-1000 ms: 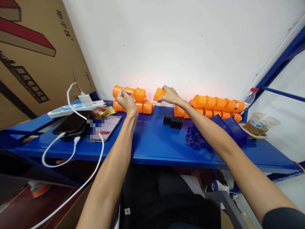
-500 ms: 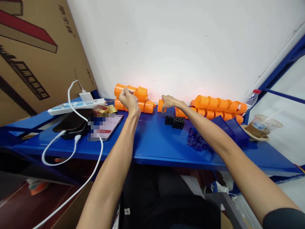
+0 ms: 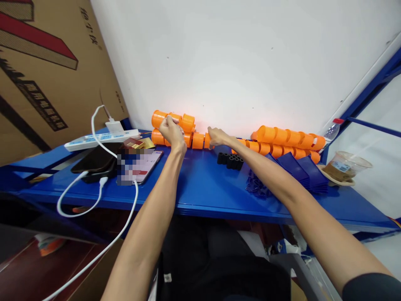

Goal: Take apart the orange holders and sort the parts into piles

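Note:
My right hand (image 3: 216, 137) is closed around a short orange cup-like cylinder (image 3: 207, 141). That cylinder meets the right end of a lower row of similar orange cylinders (image 3: 198, 141), lying on their sides along the wall. My left hand (image 3: 171, 130) is closed, fingers curled, in front of the row's left part; whether it grips a cylinder is hidden. An upper row of orange cylinders (image 3: 188, 122) rests on the lower one. Several short black tubes (image 3: 230, 159) stand on the blue table near my right hand. Small dark blue pieces (image 3: 257, 186) lie partly under my right forearm.
More orange cylinders (image 3: 278, 136) are stacked at the right, behind blue sheets (image 3: 293, 169). A plastic cup (image 3: 343, 165) and a bottle (image 3: 332, 130) stand beyond them. Phones (image 3: 97, 158), a white power strip (image 3: 103, 139) and cables occupy the left. A large carton (image 3: 59, 83) rises there.
My right hand has moved slightly left with its orange cylinder, closing the gap to the lower row. My left hand has stayed nearly in place.

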`<action>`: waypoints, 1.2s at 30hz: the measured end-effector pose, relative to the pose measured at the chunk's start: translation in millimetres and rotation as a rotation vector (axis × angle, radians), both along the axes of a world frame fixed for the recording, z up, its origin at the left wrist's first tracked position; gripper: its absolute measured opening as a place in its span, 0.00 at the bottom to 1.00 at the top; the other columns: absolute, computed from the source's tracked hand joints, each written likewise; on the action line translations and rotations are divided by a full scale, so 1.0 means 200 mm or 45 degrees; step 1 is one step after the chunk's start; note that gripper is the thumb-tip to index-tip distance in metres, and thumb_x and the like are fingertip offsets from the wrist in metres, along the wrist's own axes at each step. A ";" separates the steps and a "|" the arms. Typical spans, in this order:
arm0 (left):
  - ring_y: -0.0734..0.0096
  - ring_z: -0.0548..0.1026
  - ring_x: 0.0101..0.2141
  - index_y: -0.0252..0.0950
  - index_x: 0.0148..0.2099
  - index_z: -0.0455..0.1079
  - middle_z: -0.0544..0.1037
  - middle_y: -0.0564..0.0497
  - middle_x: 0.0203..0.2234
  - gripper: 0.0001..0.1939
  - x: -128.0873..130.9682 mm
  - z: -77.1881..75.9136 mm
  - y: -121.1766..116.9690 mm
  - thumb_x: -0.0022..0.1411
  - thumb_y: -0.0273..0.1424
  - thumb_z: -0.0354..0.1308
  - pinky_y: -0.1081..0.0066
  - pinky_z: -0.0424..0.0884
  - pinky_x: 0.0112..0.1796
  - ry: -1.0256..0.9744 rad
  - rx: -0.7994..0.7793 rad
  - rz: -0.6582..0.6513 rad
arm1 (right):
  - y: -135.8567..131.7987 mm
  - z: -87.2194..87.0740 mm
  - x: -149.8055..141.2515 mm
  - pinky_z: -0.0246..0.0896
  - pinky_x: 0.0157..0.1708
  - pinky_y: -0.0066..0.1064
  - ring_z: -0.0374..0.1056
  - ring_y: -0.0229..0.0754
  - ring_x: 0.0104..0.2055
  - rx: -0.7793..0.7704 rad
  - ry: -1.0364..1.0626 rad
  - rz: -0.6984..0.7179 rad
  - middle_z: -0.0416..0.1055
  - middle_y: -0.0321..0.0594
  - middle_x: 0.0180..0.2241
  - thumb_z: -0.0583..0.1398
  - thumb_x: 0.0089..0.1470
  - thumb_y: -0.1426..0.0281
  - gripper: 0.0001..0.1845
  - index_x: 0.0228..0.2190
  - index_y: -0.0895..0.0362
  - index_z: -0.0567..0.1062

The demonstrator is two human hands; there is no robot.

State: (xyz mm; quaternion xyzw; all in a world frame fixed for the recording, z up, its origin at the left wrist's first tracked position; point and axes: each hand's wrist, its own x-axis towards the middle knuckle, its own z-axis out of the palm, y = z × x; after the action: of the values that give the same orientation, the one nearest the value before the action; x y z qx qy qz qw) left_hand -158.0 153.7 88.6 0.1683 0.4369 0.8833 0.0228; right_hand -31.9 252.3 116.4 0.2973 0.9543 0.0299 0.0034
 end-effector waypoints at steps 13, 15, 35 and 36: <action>0.80 0.53 0.14 0.41 0.28 0.53 0.51 0.63 0.15 0.17 0.04 0.03 -0.02 0.71 0.31 0.49 0.75 0.49 0.18 -0.102 0.064 -0.038 | 0.01 0.11 0.07 0.71 0.48 0.39 0.74 0.59 0.56 -0.047 0.101 0.000 0.72 0.61 0.60 0.75 0.51 0.64 0.39 0.59 0.63 0.71; 0.79 0.53 0.14 0.40 0.27 0.55 0.52 0.63 0.15 0.16 0.05 0.04 -0.03 0.70 0.26 0.48 0.74 0.49 0.18 -0.146 0.078 -0.043 | 0.06 0.21 0.13 0.71 0.51 0.42 0.74 0.59 0.57 -0.007 0.200 -0.019 0.74 0.60 0.59 0.72 0.55 0.65 0.34 0.59 0.63 0.73; 0.79 0.59 0.13 0.38 0.25 0.64 0.59 0.60 0.11 0.16 0.15 0.06 -0.07 0.68 0.26 0.54 0.80 0.55 0.16 0.017 -0.011 -0.466 | 0.21 0.14 0.53 0.62 0.31 0.33 0.74 0.48 0.38 -0.028 -0.148 -0.106 0.80 0.49 0.40 0.74 0.44 0.68 0.24 0.44 0.62 0.79; 0.80 0.59 0.13 0.37 0.25 0.65 0.60 0.60 0.11 0.16 0.15 0.05 -0.06 0.68 0.28 0.56 0.80 0.55 0.16 0.044 -0.046 -0.519 | 0.20 0.17 0.54 0.62 0.32 0.33 0.74 0.49 0.38 -0.023 -0.070 -0.092 0.79 0.49 0.41 0.74 0.44 0.67 0.26 0.45 0.62 0.78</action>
State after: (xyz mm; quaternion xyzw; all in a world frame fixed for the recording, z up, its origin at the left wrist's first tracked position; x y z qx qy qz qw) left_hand -127.4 140.9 99.1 0.2679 0.4099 0.8495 0.1965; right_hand 76.2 292.9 150.6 0.3305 0.9428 0.0293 0.0333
